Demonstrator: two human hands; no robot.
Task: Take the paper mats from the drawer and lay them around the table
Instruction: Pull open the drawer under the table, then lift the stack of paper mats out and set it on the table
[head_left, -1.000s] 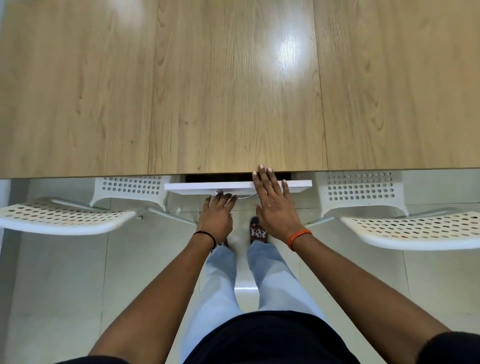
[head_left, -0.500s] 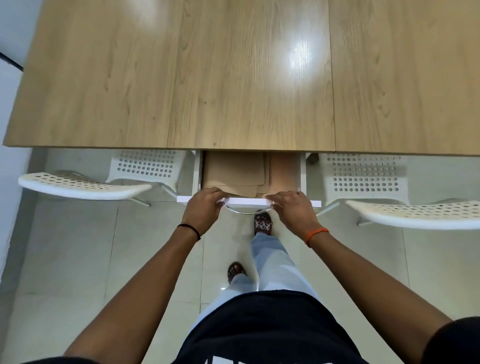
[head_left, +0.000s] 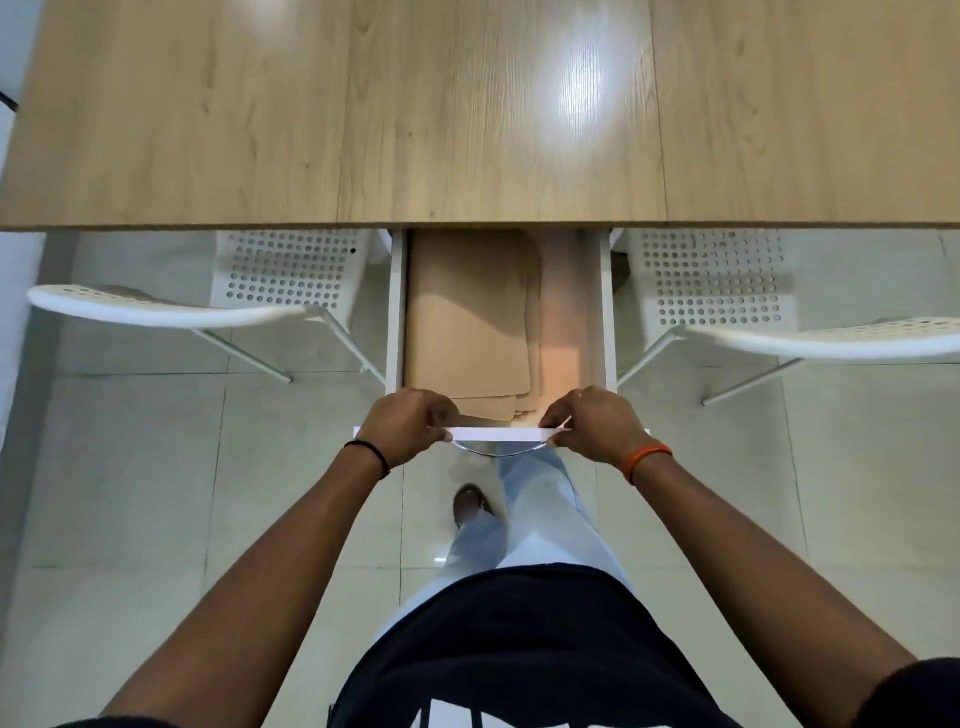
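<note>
Drawer (head_left: 396, 312) seen pulled out from under near edge of table (head_left: 332, 114), white sides exposed. Paper mats (head_left: 470, 322), tan, stacked flat inside, toward the drawer's left; several sheet corners fanned at the near end. Bare drawer floor seen to right of stack.

Mats lie just beyond the fingers, between the two hands and further toward the table; not touched by either hand.

Left hand (head_left: 408, 427) is set on left part of white drawer front (head_left: 496, 434): fingers curled over its top edge, thumb at the near face, front clamped between them. Right hand (head_left: 592, 423) is set likewise on right part, fingers curled and closed on the front. Curved metal handle (head_left: 496, 451) is seen below front, between hands; not gripped.

White perforated chairs (head_left: 291, 270) flank the drawer on both sides. Tiled floor (head_left: 130, 467) below.
</note>
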